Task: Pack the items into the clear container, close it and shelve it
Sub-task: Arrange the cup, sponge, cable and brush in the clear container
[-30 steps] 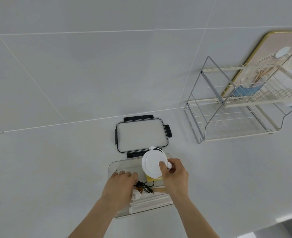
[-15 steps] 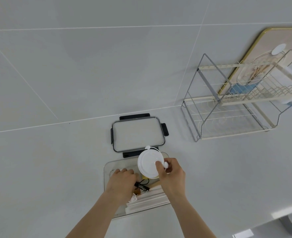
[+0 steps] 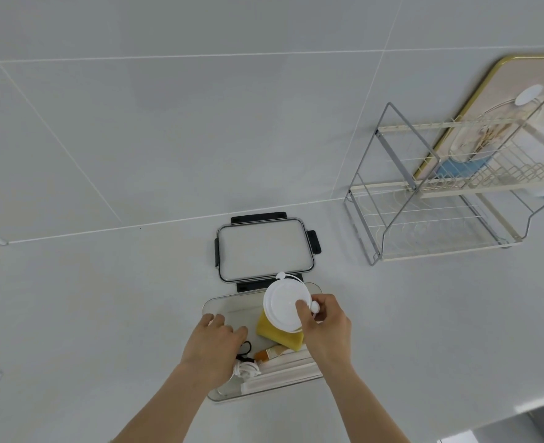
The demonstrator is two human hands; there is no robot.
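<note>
Right hand (image 3: 325, 327) pinches white round lid (image 3: 283, 310) over clear container (image 3: 229, 306) for packing; left hand (image 3: 214, 343), fingers spread, steadies contents.

We have a single wide-angle view from the head, looking forward and steeply down at the white counter (image 3: 88, 314), with the tiled wall (image 3: 200, 123) filling the upper half. Both forearms reach in from the bottom edge, close below us.

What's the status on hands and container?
Right hand holds white round lid over clear container; left hand inside on items. Container lid off, behind. Nothing blocking.
</note>
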